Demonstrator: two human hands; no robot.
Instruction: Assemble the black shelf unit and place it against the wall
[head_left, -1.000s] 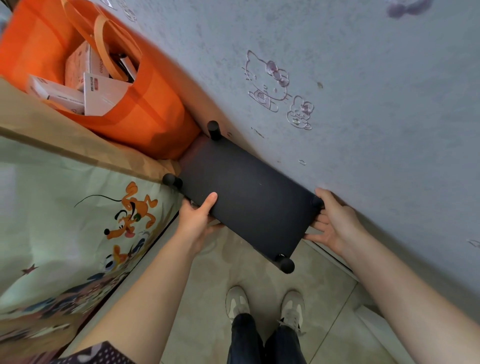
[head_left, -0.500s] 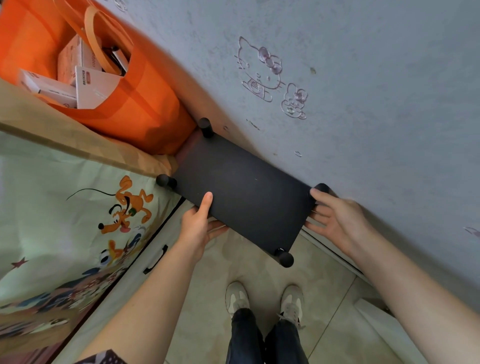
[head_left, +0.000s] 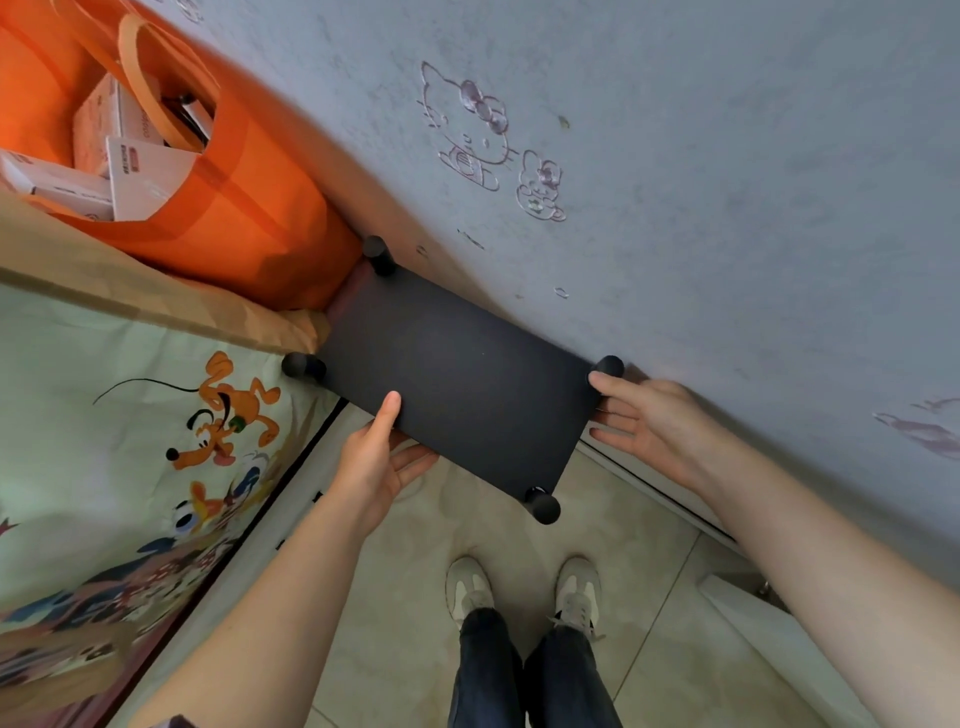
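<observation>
Black shelf unit: seen from above. Its flat top panel shows, with a round post end at each corner; what lies below the panel is hidden from me.
Position: the long back edge runs along the grey wall. The two back posts sit right at the wall; I cannot tell whether a gap is left.
Left end: just beside the orange bag, which stands in the corner with white boxes inside it.
Front left post: at the edge of the cartoon-print bedcover.
Front right post: over the tiled floor, the post nearest to me.
Left hand: at the front long edge. The thumb lies flat on top of the panel and the fingers reach beneath, so the panel is held between them.
Right hand: at the right short edge, wide. The fingers are straight and spread, their tips going under the edge, and the thumb tip touches the back right corner by its post.
Wall marks: a faint outline of a cat with a bow above the shelf.
My shoes: on the tiles, in front of the unit and apart from it.
</observation>
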